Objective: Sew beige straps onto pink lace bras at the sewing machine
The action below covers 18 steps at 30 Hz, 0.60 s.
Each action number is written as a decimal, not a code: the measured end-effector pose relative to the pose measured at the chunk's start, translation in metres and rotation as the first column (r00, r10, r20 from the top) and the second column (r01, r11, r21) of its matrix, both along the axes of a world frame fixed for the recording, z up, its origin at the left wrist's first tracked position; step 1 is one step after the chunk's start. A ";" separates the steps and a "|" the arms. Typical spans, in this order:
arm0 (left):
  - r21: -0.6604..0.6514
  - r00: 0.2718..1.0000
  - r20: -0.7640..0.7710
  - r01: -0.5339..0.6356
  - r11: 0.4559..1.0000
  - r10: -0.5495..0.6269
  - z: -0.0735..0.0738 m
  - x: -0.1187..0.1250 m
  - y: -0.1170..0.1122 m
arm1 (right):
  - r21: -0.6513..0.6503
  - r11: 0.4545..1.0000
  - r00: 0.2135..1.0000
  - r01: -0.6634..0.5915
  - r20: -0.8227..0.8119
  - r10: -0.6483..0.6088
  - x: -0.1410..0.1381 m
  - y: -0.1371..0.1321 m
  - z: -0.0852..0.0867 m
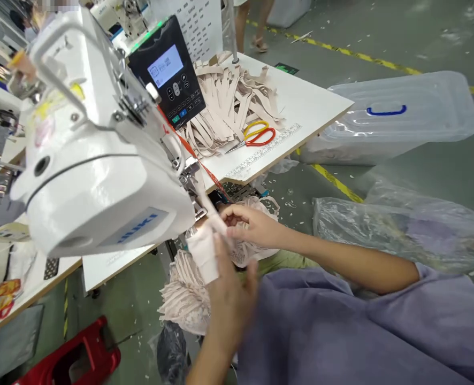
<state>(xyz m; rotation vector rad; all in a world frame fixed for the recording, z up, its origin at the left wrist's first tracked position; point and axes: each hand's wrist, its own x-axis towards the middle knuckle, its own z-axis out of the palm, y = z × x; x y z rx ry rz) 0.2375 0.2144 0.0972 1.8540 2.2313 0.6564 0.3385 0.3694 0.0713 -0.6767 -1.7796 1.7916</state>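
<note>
My right hand [247, 224] is closed, with fingers and thumb pinching a narrow beige fabric strip [213, 214] that runs back toward the presser foot [200, 214] of a white JUKI sewing machine [112, 198]. Smeared by motion, my left hand [232, 294] touches a wider beige fabric piece [204, 255] just below the foot; its grip is unclear. Beneath both hands hang bundles of beige lace-trimmed garments [186, 297], and more lace [257, 206] shows behind my right hand.
A control panel [168, 72] stands beside the machine. Beige strips [224, 101] heap on the white table [301, 101], with red-and-yellow scissors [259, 133] near a printed ruler. A lidded plastic bin [401, 107], plastic bags [381, 230] and a red stool [80, 353] occupy the floor.
</note>
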 end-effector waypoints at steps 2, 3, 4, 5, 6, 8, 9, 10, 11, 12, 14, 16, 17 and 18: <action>0.004 0.976 0.020 0.216 0.976 -0.216 -0.007 0.022 -0.007 | -0.059 0.994 0.991 0.088 0.103 -0.082 0.030 0.004 -0.005; 0.016 0.947 0.069 0.312 0.950 -0.313 -0.015 0.030 -0.010 | -0.057 0.983 0.974 0.172 0.162 -0.161 0.051 0.011 -0.009; 0.029 0.927 0.106 0.359 0.933 -0.360 -0.027 0.035 -0.014 | -0.011 0.924 0.899 0.383 0.234 -0.370 0.075 0.021 -0.015; 0.046 0.919 0.129 0.369 0.928 -0.372 -0.044 0.038 -0.017 | 0.047 0.865 0.823 0.500 0.284 -0.491 0.099 0.033 -0.022; 0.041 0.944 0.127 0.302 0.952 -0.305 -0.064 0.037 -0.019 | 0.097 0.825 0.767 0.557 0.321 -0.556 0.124 0.047 -0.030; 0.006 0.993 0.019 0.115 0.993 -0.115 -0.111 0.028 -0.023 | 0.338 0.775 0.562 0.534 0.542 -0.624 0.162 0.070 -0.047; -0.027 0.999 -0.010 0.045 0.999 -0.046 -0.135 0.021 -0.024 | 0.445 0.796 0.445 0.410 0.664 -0.600 0.172 0.076 -0.056; -0.115 0.993 -0.115 -0.040 0.993 0.027 -0.157 0.013 -0.024 | 0.503 0.800 0.393 0.328 0.697 -0.599 0.175 0.077 -0.065; -0.141 0.990 -0.134 -0.065 0.988 0.046 -0.176 0.006 -0.024 | 0.556 0.796 0.386 0.239 0.698 -0.604 0.171 0.071 -0.074; -0.153 0.988 -0.143 -0.078 0.985 0.056 -0.190 -0.002 -0.024 | 0.621 0.777 0.448 0.101 0.669 -0.593 0.160 0.060 -0.082; -0.158 0.987 -0.153 -0.070 0.985 0.045 -0.206 -0.013 -0.022 | 0.634 0.767 0.604 -0.096 0.650 -0.462 0.124 0.025 -0.097; -0.148 0.987 -0.158 -0.038 0.988 0.014 -0.207 -0.021 -0.019 | 0.624 0.691 0.730 -0.364 0.652 -0.205 0.082 -0.011 -0.110; -0.141 0.987 -0.159 -0.019 0.990 -0.004 -0.204 -0.024 -0.016 | 0.629 0.648 0.757 -0.428 0.641 -0.122 0.063 -0.024 -0.116; -0.135 0.987 -0.158 -0.003 0.991 -0.019 -0.199 -0.026 -0.013 | 0.645 0.590 0.771 -0.485 0.634 -0.058 0.047 -0.031 -0.122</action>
